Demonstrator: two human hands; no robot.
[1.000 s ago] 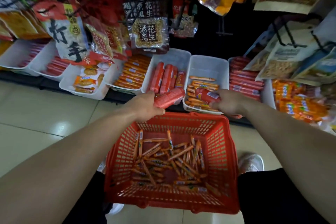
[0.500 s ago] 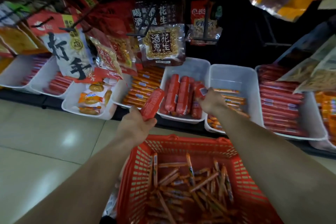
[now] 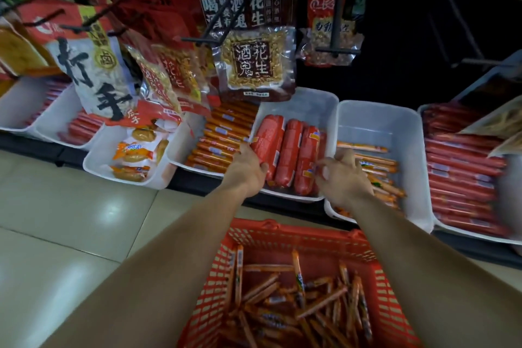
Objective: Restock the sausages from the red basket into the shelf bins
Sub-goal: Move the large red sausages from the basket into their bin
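Head view: left hand (image 3: 248, 168) grips 1 fat red sausage (image 3: 268, 144) by its near end, apparently settling it flush beside 2 matching sausages (image 3: 291, 150) right of its fingertips, in the white bin (image 3: 310, 102). Right hand (image 3: 343, 178) hovers loosely curled, holding nothing. Thin sausages (image 3: 296, 299) wait in the red basket (image 3: 282, 232) behind both wrists.

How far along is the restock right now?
Done: thick red sausages lie in the white bin. In hand: the left hand grips the leftmost sausage; the right hand is empty. Left: many thin sausages in the red basket.
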